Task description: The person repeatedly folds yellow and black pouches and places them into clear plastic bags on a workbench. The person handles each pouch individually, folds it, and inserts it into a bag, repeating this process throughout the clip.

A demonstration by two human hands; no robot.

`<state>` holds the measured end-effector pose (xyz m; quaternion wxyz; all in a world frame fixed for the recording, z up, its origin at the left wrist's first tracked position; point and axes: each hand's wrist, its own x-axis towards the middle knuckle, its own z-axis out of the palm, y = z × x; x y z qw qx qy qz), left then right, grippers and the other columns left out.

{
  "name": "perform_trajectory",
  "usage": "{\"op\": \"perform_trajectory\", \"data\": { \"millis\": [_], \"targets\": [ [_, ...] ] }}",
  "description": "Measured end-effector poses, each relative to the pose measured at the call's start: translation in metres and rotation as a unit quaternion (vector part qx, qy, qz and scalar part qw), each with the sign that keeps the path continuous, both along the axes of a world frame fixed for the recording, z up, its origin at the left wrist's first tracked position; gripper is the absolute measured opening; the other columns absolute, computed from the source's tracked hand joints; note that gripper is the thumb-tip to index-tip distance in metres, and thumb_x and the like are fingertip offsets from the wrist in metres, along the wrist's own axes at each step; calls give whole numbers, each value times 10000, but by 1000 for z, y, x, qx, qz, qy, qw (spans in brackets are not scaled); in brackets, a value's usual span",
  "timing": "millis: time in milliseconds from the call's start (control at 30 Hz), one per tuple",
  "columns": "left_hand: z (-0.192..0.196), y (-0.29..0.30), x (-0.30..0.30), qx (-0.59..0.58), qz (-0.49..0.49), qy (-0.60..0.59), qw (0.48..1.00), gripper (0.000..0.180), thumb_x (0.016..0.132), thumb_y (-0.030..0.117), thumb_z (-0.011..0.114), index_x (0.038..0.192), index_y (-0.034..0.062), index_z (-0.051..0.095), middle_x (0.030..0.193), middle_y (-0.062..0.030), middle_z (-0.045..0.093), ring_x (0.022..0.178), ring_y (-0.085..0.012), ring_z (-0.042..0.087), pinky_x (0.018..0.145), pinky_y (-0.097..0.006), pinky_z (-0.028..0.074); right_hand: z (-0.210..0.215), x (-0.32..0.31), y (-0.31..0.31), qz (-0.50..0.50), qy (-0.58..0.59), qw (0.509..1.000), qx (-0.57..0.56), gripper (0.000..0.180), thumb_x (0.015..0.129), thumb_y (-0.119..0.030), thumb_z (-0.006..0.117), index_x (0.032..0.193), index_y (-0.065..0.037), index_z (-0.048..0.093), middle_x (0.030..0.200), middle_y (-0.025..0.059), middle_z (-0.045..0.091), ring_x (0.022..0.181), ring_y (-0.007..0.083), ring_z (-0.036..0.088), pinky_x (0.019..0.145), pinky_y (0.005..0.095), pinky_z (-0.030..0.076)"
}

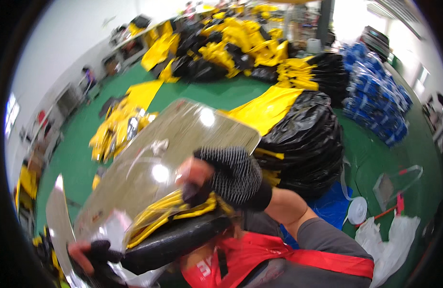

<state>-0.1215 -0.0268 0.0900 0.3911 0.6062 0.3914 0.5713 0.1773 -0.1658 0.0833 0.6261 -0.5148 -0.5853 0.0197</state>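
A folded yellow-and-black bundle (178, 235) lies in front of me at the near side of the table, its yellow layers partly under clear plastic. My right hand (226, 175), in a black and grey knitted glove with bare fingertips, hangs just above its right end. Its fingers are curled in and blurred; what they hold, if anything, does not show. My left hand (94, 257), in a dark fingerless glove, is at the bundle's left end with its visible fingers stretched apart. The shiny table top (183, 129) carries a small crumpled white scrap (158, 146).
A large black-and-yellow stack (308, 144) stands right of the table. Farther back lie a yellow-and-black heap (221, 43) and wrapped blue bundles (372, 91). A white tape roll (357, 210) and white plastic bags (389, 245) lie on the green floor at right.
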Motion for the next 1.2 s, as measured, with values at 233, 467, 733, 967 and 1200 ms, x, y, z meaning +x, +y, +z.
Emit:
{"op": "perform_trajectory", "data": {
  "millis": [233, 467, 733, 967, 1200],
  "targets": [
    [-126, 91, 26, -255, -219, 81, 938, 415, 938, 421, 524, 896, 23, 632, 763, -115, 670, 573, -179, 631, 513, -294, 499, -140, 10, 99, 160, 274, 895, -312, 485, 919, -433, 580, 1231, -65, 531, 770, 148, 680, 657, 200, 674, 616, 318, 532],
    [-223, 148, 15, -301, -171, 17, 938, 380, 948, 352, 551, 1008, -14, 634, 894, -158, 685, 749, -236, 686, 636, -318, 550, -174, 31, 177, -183, 21, 961, -206, 372, 873, -145, 618, 1228, -61, 544, 865, 133, 660, 691, 284, 637, 663, 371, 523],
    [-202, 134, 7, -356, -270, -107, 888, 416, 987, 335, 482, 1152, -30, 596, 1018, -116, 665, 913, -186, 649, 831, -300, 510, -167, -108, 247, 144, -370, 909, -124, 132, 823, -201, 590, 826, -79, 641, 826, 118, 603, 756, 300, 611, 660, 422, 508],
    [-197, 127, -1, -304, -320, -40, 896, 389, 979, 262, 506, 1206, -48, 564, 1070, -107, 650, 964, -178, 631, 873, -290, 483, -159, -117, 257, 137, -458, 877, -56, 138, 742, -233, 602, 732, -105, 653, 751, 81, 615, 736, 266, 621, 640, 410, 497],
    [-180, 130, 12, -338, -304, -59, 889, 374, 968, 245, 492, 1163, -63, 576, 1049, -176, 661, 944, -243, 663, 853, -339, 515, -175, -85, 269, 26, -212, 964, -161, 107, 790, -186, 631, 793, -79, 633, 775, 104, 642, 772, 256, 646, 658, 382, 519]
  ]
}}
